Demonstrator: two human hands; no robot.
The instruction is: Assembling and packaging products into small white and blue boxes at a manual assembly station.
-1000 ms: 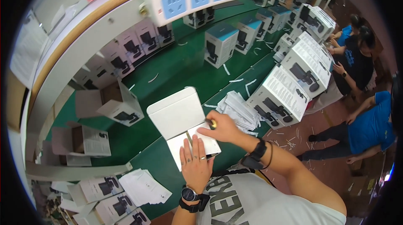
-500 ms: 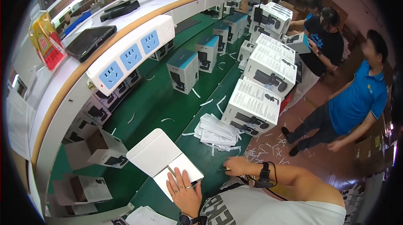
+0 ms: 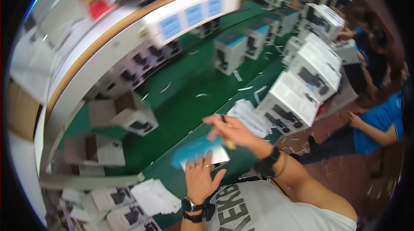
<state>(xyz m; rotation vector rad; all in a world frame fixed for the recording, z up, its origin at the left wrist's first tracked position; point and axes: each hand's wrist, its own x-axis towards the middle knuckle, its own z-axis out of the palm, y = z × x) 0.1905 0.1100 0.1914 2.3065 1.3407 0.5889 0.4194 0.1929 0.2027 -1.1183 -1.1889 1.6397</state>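
Now the blue lid (image 3: 194,150) of the white box (image 3: 220,155) has swung over: half a second ago it stood back with its white inside showing, and now its blue outer face is up, blurred. The box thus looks partly covered, though its near side shows white with a dark gap. It lies to the left of the paper stack (image 3: 246,118) and nearer the wearer. The left hand (image 3: 199,181) rests on it, fingers laid out flat and thumb apart, gripping nothing. The right hand, (image 3: 233,134) which was away to the side, is now between box and paper stack, fingers loosely stretched; a yellow thing (image 3: 230,144) shows under it, but blur means I cannot tell whether it is gripped.

The green counter (image 3: 181,101) carries paper strips beyond the paper stack, and blue-topped boxes (image 3: 230,54) farther off. Big printed boxes (image 3: 290,101) line up just right of the stack; open boxes (image 3: 137,119) stand well to its left, below a power strip (image 3: 192,15). Past the big boxes, a person in a blue shirt (image 3: 375,123) stands on the reddish, paper-littered floor (image 3: 330,160).
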